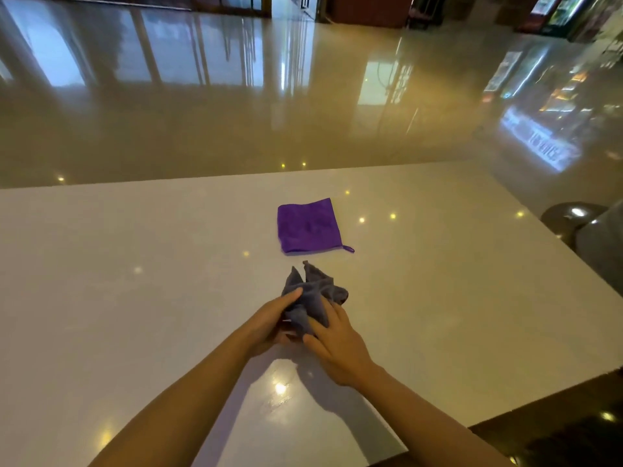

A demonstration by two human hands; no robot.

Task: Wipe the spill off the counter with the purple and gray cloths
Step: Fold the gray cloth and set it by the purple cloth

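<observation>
A purple cloth (pixel 307 226) lies folded flat in a square on the white counter (pixel 135 281), with a small loop at its near right corner. Just in front of it a gray cloth (pixel 313 294) is bunched up, its corners sticking upward. My left hand (pixel 269 320) grips the gray cloth from the left and my right hand (pixel 332 342) holds it from the right, fingers pressed into the fabric. Both hands are a short way nearer to me than the purple cloth. A faint wet sheen (pixel 279 392) shows on the counter below my hands.
The counter's far edge (pixel 236 176) runs across the middle of the view, with a glossy tiled floor beyond. The counter's right edge (pixel 569 261) slants toward me; a dark round stool (pixel 573 217) stands past it.
</observation>
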